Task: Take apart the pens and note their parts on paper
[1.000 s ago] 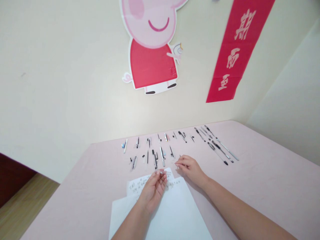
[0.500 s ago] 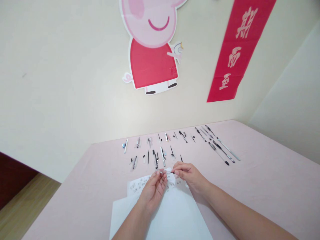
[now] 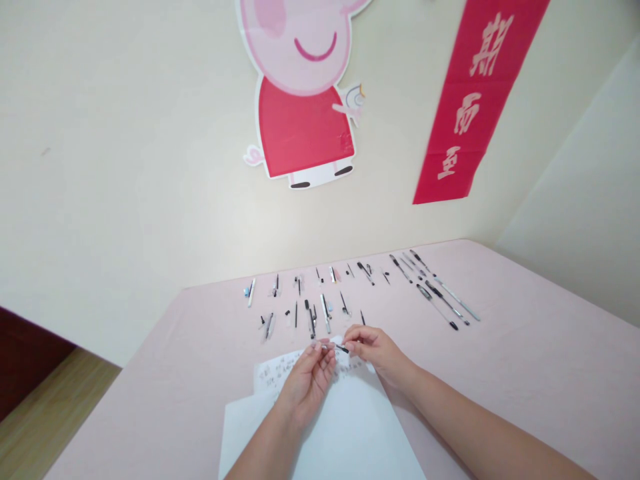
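Just over the far sheet of paper, my left hand (image 3: 313,381) pinches the left end of a slim clear pen (image 3: 327,345) between thumb and fingers, palm partly turned up. My right hand (image 3: 375,350) is closed at the pen's other end, thumb and forefinger at its short black part (image 3: 342,349). That black part slants down to the right. Whether it is a cap or a refill end is too small to tell. A black refill (image 3: 363,317) lies on the table just beyond my right fingers.
Pen parts lie in two rows on the pink table (image 3: 525,347), among them a white pen (image 3: 251,292) and a black refill (image 3: 296,314). Several whole pens (image 3: 437,307) lie at the right. White paper (image 3: 345,427) is under my forearms; a wall (image 3: 165,167) rises behind.
The pen's black part now shows more and tilts down to the right, where it was nearly in line with the clear part. Both hands have hardly moved.
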### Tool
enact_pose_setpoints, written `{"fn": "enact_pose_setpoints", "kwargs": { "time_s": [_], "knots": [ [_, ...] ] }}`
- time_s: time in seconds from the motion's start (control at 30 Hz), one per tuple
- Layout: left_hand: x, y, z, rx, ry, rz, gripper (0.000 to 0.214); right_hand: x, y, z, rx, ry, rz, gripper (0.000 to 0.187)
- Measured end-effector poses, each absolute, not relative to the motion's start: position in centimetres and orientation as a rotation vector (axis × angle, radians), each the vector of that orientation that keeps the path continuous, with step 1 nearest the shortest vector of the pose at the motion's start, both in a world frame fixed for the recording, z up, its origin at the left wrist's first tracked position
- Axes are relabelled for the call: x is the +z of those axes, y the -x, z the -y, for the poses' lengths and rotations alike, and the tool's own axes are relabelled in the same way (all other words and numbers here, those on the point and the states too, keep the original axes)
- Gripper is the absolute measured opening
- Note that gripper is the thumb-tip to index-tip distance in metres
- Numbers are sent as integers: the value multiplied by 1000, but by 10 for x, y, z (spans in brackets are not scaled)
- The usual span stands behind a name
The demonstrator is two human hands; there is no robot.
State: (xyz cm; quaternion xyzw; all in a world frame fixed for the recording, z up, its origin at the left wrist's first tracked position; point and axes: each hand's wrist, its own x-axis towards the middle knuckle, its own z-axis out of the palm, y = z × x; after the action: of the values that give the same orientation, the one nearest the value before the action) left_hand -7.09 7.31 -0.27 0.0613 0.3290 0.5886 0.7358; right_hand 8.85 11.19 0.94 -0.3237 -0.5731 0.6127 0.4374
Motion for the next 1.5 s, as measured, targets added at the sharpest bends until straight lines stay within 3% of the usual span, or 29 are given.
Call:
{"fn": "enact_pose_setpoints", "kwargs": {
  "time_s": [0.33, 1.2, 1.5],
  "knots": [
    [-4, 71, -74, 1304, -121, -698, 15, 5, -91, -111, 1661, 792, 1386, 24],
    [-4, 70, -72, 1284, -192, -721, 12, -1, -89, -114, 1651, 827, 1401, 29],
    [-1, 70, -72, 1288, -150, -747, 12, 5, -96, -119, 1514, 906, 1462, 23]
  ]
}}
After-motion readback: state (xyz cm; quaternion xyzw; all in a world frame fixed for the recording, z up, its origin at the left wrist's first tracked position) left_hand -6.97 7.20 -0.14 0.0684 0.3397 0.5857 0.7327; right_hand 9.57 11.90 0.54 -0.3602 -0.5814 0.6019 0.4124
